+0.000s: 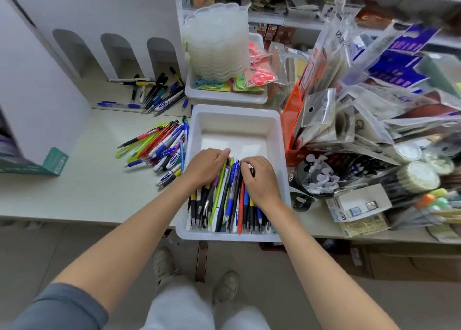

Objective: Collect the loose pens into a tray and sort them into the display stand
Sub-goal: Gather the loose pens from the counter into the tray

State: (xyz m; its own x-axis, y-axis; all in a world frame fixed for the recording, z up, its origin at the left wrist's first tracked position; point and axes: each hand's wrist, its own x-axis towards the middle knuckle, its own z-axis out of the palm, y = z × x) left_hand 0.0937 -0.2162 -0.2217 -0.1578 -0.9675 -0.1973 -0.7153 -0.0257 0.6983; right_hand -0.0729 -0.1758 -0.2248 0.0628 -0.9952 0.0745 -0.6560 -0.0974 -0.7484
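Light, slick pens [224,200] roll in the tray [234,111]: left hand [205,166] presses them flat, right hand [259,177] pinches some; best bundled mid-barrel.

desk [87,192] was pale | white tray [234,120] overhung front edge | loose pens [159,145] heaped just left | second tray [224,96] behind | display stand [37,92] far left | packets [349,120] piled right

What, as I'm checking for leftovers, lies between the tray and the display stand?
Head view: loose pens lie on the counter beside the tray, a second heap at the foot of the display stand.
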